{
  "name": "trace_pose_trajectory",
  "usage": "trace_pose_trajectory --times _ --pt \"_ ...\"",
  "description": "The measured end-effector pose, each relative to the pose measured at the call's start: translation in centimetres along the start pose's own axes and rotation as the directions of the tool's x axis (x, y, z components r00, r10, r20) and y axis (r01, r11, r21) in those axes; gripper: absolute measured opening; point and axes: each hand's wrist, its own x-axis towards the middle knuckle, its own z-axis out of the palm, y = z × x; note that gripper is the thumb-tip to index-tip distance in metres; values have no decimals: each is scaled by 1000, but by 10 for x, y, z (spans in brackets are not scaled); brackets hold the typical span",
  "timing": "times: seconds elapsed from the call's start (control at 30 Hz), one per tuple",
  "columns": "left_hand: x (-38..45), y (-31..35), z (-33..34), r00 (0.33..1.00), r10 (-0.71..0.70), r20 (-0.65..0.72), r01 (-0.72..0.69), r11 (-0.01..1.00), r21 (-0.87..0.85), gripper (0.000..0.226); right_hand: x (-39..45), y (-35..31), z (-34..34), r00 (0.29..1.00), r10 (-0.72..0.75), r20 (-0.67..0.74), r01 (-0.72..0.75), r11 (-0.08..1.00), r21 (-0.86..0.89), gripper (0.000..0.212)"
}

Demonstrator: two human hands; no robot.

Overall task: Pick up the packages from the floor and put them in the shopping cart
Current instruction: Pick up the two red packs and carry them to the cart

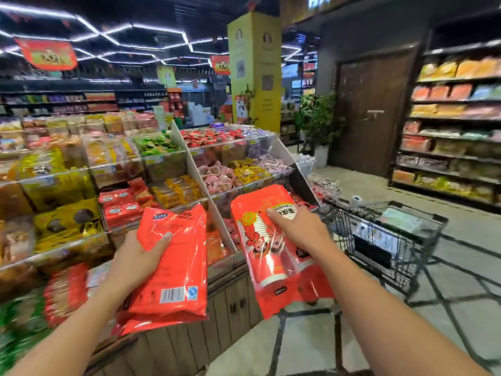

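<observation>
Two red packages are up in the air: a flat package (173, 261) in the left hand (135, 256) and a package of paper cups (268, 251) in the right hand (298, 226). One shopping cart (387, 240) stands right of the cups. One potted plant (320, 123) stands beyond the cart.

2 red packages held upright: barcoded pack (173, 267), cup-print pack (271, 251); black wire shopping cart (390, 240) right

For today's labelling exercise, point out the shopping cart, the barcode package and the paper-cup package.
shopping cart (423, 241): head view, wire side.
barcode package (173, 270): head view, plain middle.
paper-cup package (264, 248): head view, clear window.
</observation>
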Motion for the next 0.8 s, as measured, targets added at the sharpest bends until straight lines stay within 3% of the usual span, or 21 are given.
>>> trace_pose_trajectory --times 0.17,0.23,0.33,0.4,0.43,0.5,0.6,0.73,0.8 --pt "3 78 115 995 37 96 -33 998 -44 40 31 100 -91 993 79 -90 -81 997 -12 107" --pt "1 110 162 992 33 125 -25 998 -62 53 41 140 -125 989 98 -112 -101 995 -19 105" --pt "-5 155 227 977 81 196 -68 995 -72 58 50 196 -174 975 154 -162 -153 988 20 84" --pt "-8 182 271 966 110 236 -93 992 -83 81 57 233 -201 957 222 -187 -219 975 34 85" --pt "-8 195 293 959 122 256 -102 991 -92 80 60 251 -213 947 255 -197 -252 967 40 88" --pt "-12 223 333 945 150 290 -127 987 -97 57 67 284 -234 926 309 -219 -305 951 50 97" --pt "-13 261 395 908 235 347 -205 971 -119 55 78 331 -267 888 377 -263 -367 926 86 104" --pt "-8 307 482 868 294 400 -243 954 -175 42 97 390 -311 833 434 -342 -417 900 126 92" --pt "-4 330 526 839 330 433 -276 943 -184 52 112 421 -332 807 459 -371 -439 887 143 88"
